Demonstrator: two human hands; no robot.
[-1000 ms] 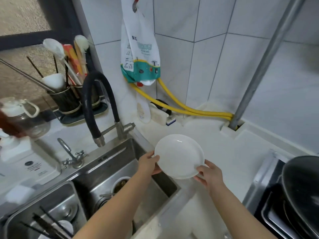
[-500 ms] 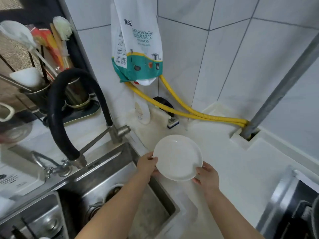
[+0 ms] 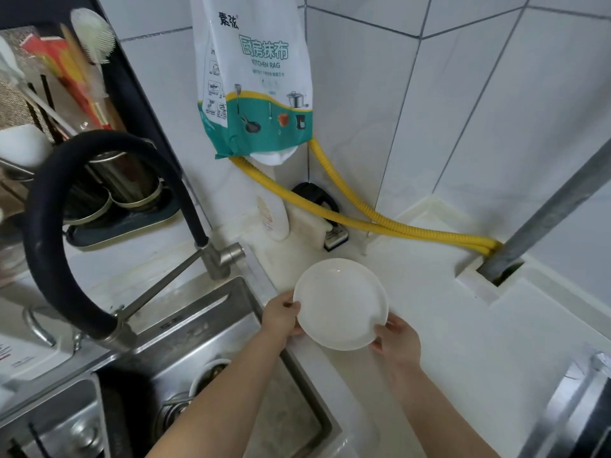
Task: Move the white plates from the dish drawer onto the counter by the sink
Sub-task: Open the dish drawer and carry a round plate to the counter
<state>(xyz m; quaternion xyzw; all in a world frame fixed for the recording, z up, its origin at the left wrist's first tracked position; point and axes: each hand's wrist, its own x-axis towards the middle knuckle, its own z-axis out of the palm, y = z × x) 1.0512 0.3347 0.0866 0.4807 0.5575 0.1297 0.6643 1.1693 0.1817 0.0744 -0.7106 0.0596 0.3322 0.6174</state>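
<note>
Here, a person holds a white plate point(image 3: 340, 304) by its rim with both hands, the left hand point(image 3: 281, 317) gripping the left edge and the right hand point(image 3: 396, 342) curled round the near right edge. The plate is over the white counter point(image 3: 463, 342), just right of the steel sink point(image 3: 185, 358); whether it touches the counter cannot be told. A black tap point(image 3: 66, 226) arches at left, and a yellow hose point(image 3: 380, 226) runs along the far wall beneath a hanging rag packet point(image 3: 254, 77).

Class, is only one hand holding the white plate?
No, the left hand and right hand grip opposite edges of the plate.
</note>
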